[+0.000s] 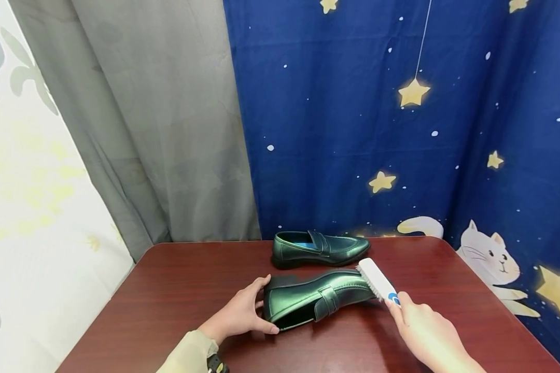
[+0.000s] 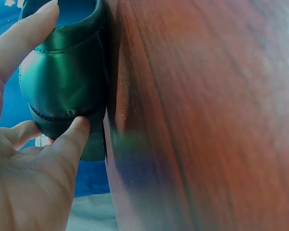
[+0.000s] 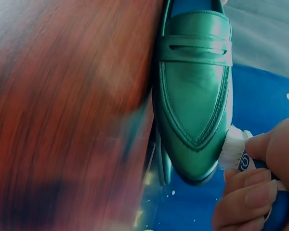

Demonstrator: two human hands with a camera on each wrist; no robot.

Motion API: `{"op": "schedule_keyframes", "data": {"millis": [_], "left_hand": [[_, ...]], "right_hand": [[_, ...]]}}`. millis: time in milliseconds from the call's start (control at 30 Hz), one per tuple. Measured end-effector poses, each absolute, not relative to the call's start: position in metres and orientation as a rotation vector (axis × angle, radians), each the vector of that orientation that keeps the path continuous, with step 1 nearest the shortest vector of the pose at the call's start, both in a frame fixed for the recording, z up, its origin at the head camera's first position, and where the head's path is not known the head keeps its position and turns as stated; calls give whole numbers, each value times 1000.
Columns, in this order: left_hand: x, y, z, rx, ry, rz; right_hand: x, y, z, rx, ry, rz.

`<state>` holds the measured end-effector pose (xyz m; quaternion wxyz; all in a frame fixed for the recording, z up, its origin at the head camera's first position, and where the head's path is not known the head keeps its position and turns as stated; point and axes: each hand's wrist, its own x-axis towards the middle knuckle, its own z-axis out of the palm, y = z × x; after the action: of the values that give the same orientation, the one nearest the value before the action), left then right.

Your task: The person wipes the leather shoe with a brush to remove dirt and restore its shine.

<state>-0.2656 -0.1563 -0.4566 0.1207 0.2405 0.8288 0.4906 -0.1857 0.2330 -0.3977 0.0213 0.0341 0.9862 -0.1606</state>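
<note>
A dark green loafer [image 1: 303, 298] lies tilted on its side, its opening towards me and its toe to the right. My left hand [image 1: 245, 311] grips it at the heel. In the left wrist view the thumb [image 2: 26, 38] is at the collar's rim, with other fingers at the heel and sole. My right hand [image 1: 427, 326] holds a white-bristled brush [image 1: 375, 277] by its handle. The bristles [image 3: 231, 148] are at the side of the toe in the right wrist view. The handle shows blue parts there.
The matching loafer [image 1: 326, 248] stands upright behind, near the far edge of the reddish-brown table [image 1: 191, 280]. Beyond that edge hang a grey curtain [image 1: 168, 129] and a blue star-patterned curtain [image 1: 336, 119].
</note>
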Motion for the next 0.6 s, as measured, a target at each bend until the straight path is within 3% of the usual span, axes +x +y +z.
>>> {"op": "schedule_keyframes", "data": {"millis": [600], "left_hand": [[-268,-156,-456,713,2419,1427]], "right_hand": [[-180,245,-404,146,3077,-521]]}}
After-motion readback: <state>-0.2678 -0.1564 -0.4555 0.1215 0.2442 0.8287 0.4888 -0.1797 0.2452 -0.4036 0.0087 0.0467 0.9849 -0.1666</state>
